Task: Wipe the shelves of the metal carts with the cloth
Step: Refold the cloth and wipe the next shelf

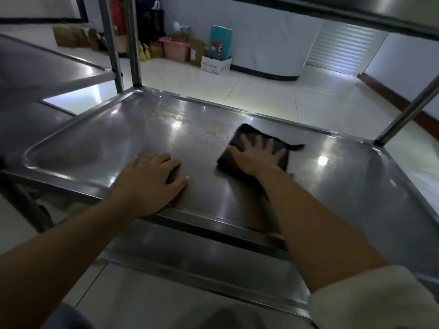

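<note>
A shiny steel cart shelf point(99, 143) with a raised rim fills the middle of the view. A dark folded cloth point(247, 136) lies flat on it, right of centre. My right hand point(257, 155) presses on the cloth with fingers spread. My left hand point(152, 181) rests palm-down on the bare metal near the front rim, holding nothing. A dull smeared patch point(209, 131) shows on the shelf just left of the cloth. A lower shelf point(190, 255) shows beneath the front edge.
A second metal cart point(47, 70) stands close on the left. Upright posts point(133, 43) rise at the far left corner and another post point(408, 112) at the right; an upper shelf point(356, 10) hangs overhead. Boxes and a pink bin point(175, 48) line the far wall.
</note>
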`<state>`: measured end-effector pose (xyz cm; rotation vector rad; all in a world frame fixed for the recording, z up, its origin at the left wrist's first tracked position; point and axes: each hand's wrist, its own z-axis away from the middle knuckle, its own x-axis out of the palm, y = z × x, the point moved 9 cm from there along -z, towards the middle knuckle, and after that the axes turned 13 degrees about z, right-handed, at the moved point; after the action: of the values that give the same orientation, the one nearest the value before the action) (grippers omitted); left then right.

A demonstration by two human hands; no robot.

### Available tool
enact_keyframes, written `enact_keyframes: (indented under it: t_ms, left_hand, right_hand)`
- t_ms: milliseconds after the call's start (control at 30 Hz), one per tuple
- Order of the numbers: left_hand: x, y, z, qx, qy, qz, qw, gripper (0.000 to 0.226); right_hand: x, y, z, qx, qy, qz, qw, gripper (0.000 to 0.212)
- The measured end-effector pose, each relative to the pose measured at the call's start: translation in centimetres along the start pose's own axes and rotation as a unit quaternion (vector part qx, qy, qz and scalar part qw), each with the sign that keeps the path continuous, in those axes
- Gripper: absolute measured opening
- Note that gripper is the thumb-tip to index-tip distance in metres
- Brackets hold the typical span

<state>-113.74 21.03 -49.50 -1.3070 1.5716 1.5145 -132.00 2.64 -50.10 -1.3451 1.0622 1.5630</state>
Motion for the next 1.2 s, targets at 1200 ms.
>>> enact_keyframes:
  t_ms: [1200]
  left_hand:
    - [-2.1,-9.5,-0.6,-0.157,0.019,-0.022,0.987,0.101]
  right_hand:
    - [-0.6,-1.9,-4.1,0.026,-0.020,0.030,0.999,0.086]
